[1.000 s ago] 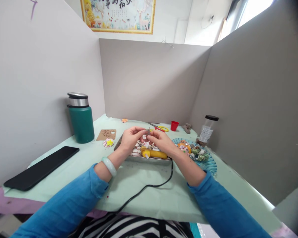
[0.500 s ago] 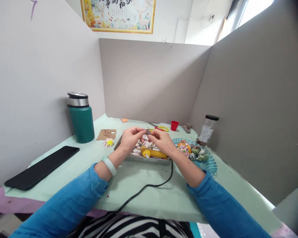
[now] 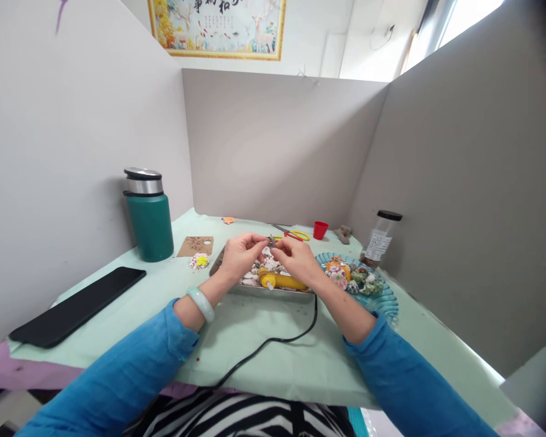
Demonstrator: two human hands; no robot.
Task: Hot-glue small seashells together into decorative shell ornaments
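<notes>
Both my hands meet over a metal tray full of small shells. Between the fingertips is a small, dark grey, pointed piece, too small to name for certain. My left hand pinches it from the left, and my right hand pinches it from the right. Just below them, a yellow hot glue gun lies across the shells at the tray's front, its pale nozzle facing left. Its black cord runs over the table toward me. My fingers partly cover the tray.
To the right are a blue plate of shell pieces and a clear black-lidded jar. Scissors and a red cup lie behind. A green bottle, brown card, flower-decorated disc and black phone-like slab occupy the left.
My hands stay almost in place, still pinching the small grey piece, which has tilted slightly at most. The view has shifted very slightly.
</notes>
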